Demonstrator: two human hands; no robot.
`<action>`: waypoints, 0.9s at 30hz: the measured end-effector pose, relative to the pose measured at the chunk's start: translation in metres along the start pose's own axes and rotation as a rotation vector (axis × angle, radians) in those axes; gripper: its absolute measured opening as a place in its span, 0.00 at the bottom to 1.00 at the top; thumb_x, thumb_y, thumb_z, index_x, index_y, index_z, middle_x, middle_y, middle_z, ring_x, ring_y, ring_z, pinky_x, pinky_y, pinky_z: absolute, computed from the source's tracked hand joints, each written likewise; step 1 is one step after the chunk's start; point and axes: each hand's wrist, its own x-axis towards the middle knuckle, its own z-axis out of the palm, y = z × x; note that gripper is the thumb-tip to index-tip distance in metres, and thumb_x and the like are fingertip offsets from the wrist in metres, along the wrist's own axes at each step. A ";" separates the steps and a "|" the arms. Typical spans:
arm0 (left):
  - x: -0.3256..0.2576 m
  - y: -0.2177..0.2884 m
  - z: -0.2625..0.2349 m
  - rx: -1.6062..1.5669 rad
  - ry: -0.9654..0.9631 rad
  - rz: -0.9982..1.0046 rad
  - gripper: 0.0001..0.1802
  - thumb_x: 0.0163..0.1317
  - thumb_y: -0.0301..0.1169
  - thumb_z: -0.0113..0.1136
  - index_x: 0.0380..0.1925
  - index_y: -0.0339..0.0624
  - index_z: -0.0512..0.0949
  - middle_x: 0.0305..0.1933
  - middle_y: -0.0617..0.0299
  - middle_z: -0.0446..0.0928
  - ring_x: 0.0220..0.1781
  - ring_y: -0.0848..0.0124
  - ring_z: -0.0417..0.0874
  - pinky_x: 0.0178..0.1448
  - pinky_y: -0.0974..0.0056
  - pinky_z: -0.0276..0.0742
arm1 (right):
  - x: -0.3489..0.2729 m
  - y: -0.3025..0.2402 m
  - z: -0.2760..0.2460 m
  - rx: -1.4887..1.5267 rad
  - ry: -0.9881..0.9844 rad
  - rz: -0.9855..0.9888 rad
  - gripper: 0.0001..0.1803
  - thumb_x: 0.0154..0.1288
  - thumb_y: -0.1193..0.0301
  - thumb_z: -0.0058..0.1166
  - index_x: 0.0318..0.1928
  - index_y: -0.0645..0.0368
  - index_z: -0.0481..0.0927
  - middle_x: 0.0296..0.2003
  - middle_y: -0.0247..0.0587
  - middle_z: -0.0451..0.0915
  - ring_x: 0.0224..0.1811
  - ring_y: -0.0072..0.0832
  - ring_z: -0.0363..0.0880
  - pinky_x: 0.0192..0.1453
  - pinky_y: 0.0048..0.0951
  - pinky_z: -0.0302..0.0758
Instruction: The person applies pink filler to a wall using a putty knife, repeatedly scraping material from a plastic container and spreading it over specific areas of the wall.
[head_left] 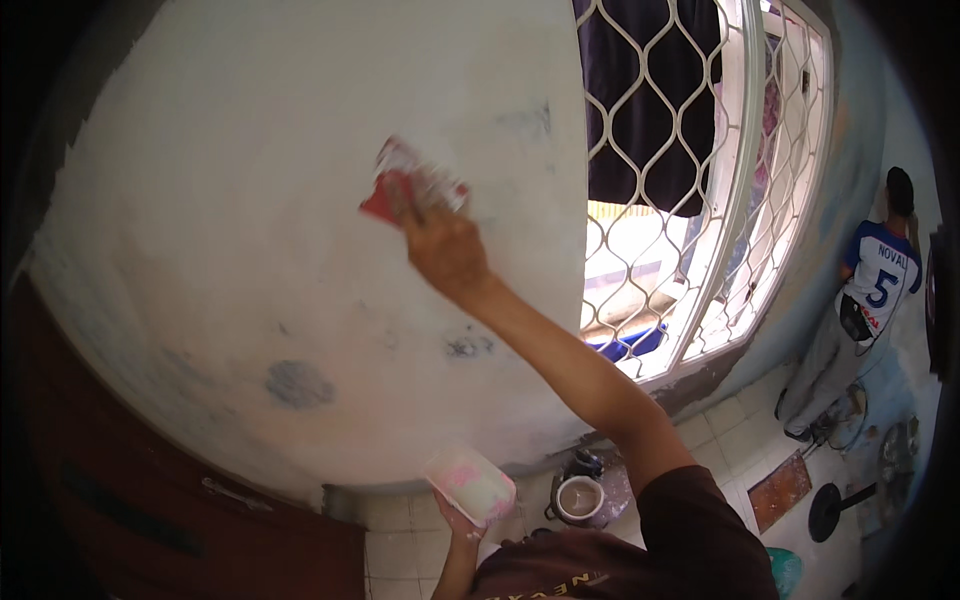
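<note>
My right arm reaches up across the whitish, patchy wall (230, 180). In my right hand (447, 252) is a red putty spreader (377, 208), its face smeared with white filler. The fingers wrap its near side, and the blade appears to lie on the wall, slightly blurred. Low in front of me, my left hand (459, 518) grips a pale rectangular tub (497, 510) by its side. White and pinkish paste shows in the tub. Grey-blue stains (298, 384) mark the lower wall, below the spreader.
A white-framed window with a wavy metal grille (645, 150) adjoins the wall on the right. Another person (880, 275) stands at the far right wall. A bucket (578, 498) sits on the tiled floor, with a reddish-brown board (780, 492) farther right. A brown door (200, 490) fills the lower left.
</note>
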 end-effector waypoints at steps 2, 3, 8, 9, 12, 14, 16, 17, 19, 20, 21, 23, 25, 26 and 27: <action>-0.006 -0.005 -0.003 -0.020 0.012 -0.032 0.40 0.75 0.69 0.45 0.73 0.54 0.69 0.70 0.60 0.76 0.71 0.54 0.78 0.72 0.39 0.78 | -0.027 -0.021 -0.011 0.143 -0.126 0.003 0.31 0.68 0.74 0.53 0.72 0.58 0.76 0.64 0.60 0.81 0.65 0.51 0.83 0.66 0.65 0.77; -0.002 -0.004 0.003 -0.005 -0.006 -0.030 0.40 0.75 0.69 0.45 0.73 0.54 0.69 0.70 0.60 0.76 0.71 0.54 0.78 0.72 0.39 0.78 | -0.032 -0.019 -0.020 0.249 -0.191 0.060 0.31 0.67 0.76 0.54 0.72 0.57 0.77 0.62 0.57 0.82 0.64 0.49 0.84 0.66 0.59 0.79; -0.014 0.006 0.024 0.039 -0.037 0.063 0.39 0.75 0.69 0.43 0.73 0.55 0.69 0.70 0.60 0.76 0.71 0.54 0.78 0.72 0.39 0.78 | 0.041 0.071 -0.064 -0.006 0.367 0.050 0.29 0.65 0.82 0.56 0.67 0.52 0.82 0.58 0.44 0.87 0.49 0.42 0.88 0.51 0.43 0.83; -0.019 0.009 0.022 0.039 -0.021 0.060 0.39 0.76 0.69 0.43 0.73 0.55 0.69 0.69 0.60 0.76 0.71 0.54 0.78 0.71 0.39 0.79 | 0.061 0.087 -0.076 -0.071 0.353 0.129 0.28 0.65 0.81 0.56 0.65 0.54 0.82 0.60 0.44 0.85 0.50 0.44 0.88 0.53 0.44 0.84; -0.018 0.002 0.011 0.024 -0.040 0.009 0.39 0.76 0.69 0.43 0.72 0.55 0.70 0.69 0.60 0.77 0.69 0.54 0.80 0.70 0.39 0.80 | 0.065 0.111 -0.053 -0.224 0.297 0.171 0.33 0.67 0.81 0.54 0.74 0.53 0.75 0.63 0.51 0.83 0.54 0.46 0.88 0.52 0.45 0.88; -0.010 -0.001 0.000 0.008 -0.019 -0.004 0.39 0.76 0.69 0.42 0.72 0.55 0.70 0.67 0.59 0.78 0.68 0.54 0.81 0.69 0.39 0.81 | 0.021 0.070 -0.030 -0.153 0.193 0.117 0.37 0.66 0.80 0.54 0.77 0.53 0.71 0.66 0.52 0.81 0.57 0.46 0.87 0.53 0.46 0.88; 0.003 -0.011 -0.010 -0.018 0.035 -0.022 0.39 0.75 0.69 0.41 0.71 0.54 0.71 0.66 0.59 0.79 0.66 0.53 0.82 0.67 0.39 0.82 | -0.038 0.023 -0.014 -0.096 0.067 -0.009 0.39 0.63 0.81 0.55 0.77 0.54 0.71 0.66 0.52 0.81 0.61 0.45 0.86 0.53 0.46 0.89; 0.003 -0.014 -0.008 -0.005 0.021 -0.038 0.39 0.75 0.69 0.42 0.71 0.54 0.71 0.66 0.59 0.79 0.66 0.53 0.82 0.67 0.39 0.83 | -0.065 0.002 -0.022 -0.038 -0.045 -0.053 0.34 0.65 0.79 0.54 0.74 0.57 0.74 0.66 0.53 0.81 0.64 0.46 0.84 0.60 0.44 0.86; 0.008 -0.014 0.005 0.028 -0.011 -0.069 0.38 0.75 0.68 0.42 0.70 0.54 0.72 0.65 0.59 0.79 0.65 0.53 0.83 0.66 0.39 0.83 | -0.086 -0.010 -0.032 0.084 -0.145 -0.054 0.28 0.67 0.78 0.53 0.69 0.58 0.79 0.64 0.53 0.82 0.64 0.47 0.84 0.63 0.41 0.84; 0.005 -0.013 0.007 0.019 -0.023 -0.058 0.38 0.75 0.68 0.43 0.70 0.53 0.72 0.65 0.59 0.79 0.65 0.53 0.83 0.66 0.39 0.83 | -0.087 -0.005 -0.037 0.143 -0.128 -0.020 0.27 0.67 0.78 0.53 0.68 0.57 0.80 0.62 0.51 0.84 0.61 0.46 0.86 0.61 0.40 0.85; 0.006 -0.012 0.012 0.014 -0.039 -0.049 0.38 0.75 0.68 0.43 0.70 0.53 0.72 0.65 0.58 0.79 0.65 0.53 0.83 0.66 0.38 0.83 | -0.081 0.004 -0.047 0.197 -0.107 0.017 0.26 0.68 0.79 0.54 0.66 0.56 0.82 0.60 0.49 0.86 0.58 0.44 0.88 0.59 0.39 0.86; -0.004 -0.004 0.021 -0.008 -0.012 -0.042 0.38 0.76 0.67 0.43 0.70 0.53 0.72 0.65 0.58 0.79 0.65 0.53 0.83 0.66 0.38 0.83 | -0.025 0.043 -0.061 0.200 0.235 0.109 0.23 0.70 0.81 0.53 0.62 0.53 0.85 0.55 0.44 0.89 0.51 0.42 0.91 0.53 0.36 0.87; -0.021 0.000 0.033 -0.050 0.060 -0.067 0.37 0.76 0.67 0.42 0.70 0.53 0.72 0.64 0.57 0.79 0.65 0.53 0.83 0.66 0.38 0.84 | 0.044 0.076 -0.102 0.175 0.327 0.233 0.22 0.72 0.82 0.54 0.63 0.52 0.85 0.56 0.39 0.89 0.51 0.38 0.92 0.49 0.33 0.88; -0.021 -0.001 0.033 -0.013 0.046 -0.044 0.36 0.76 0.66 0.42 0.70 0.53 0.72 0.64 0.57 0.79 0.65 0.53 0.83 0.65 0.38 0.84 | 0.070 0.095 -0.109 0.133 0.396 0.234 0.21 0.72 0.81 0.55 0.63 0.55 0.85 0.55 0.39 0.89 0.50 0.37 0.92 0.48 0.33 0.88; -0.020 -0.004 0.030 0.026 0.031 -0.024 0.36 0.77 0.65 0.42 0.69 0.53 0.72 0.64 0.57 0.79 0.65 0.54 0.83 0.65 0.38 0.84 | 0.088 0.117 -0.104 -0.003 0.410 0.245 0.22 0.72 0.79 0.55 0.64 0.58 0.83 0.51 0.43 0.91 0.47 0.40 0.92 0.45 0.37 0.88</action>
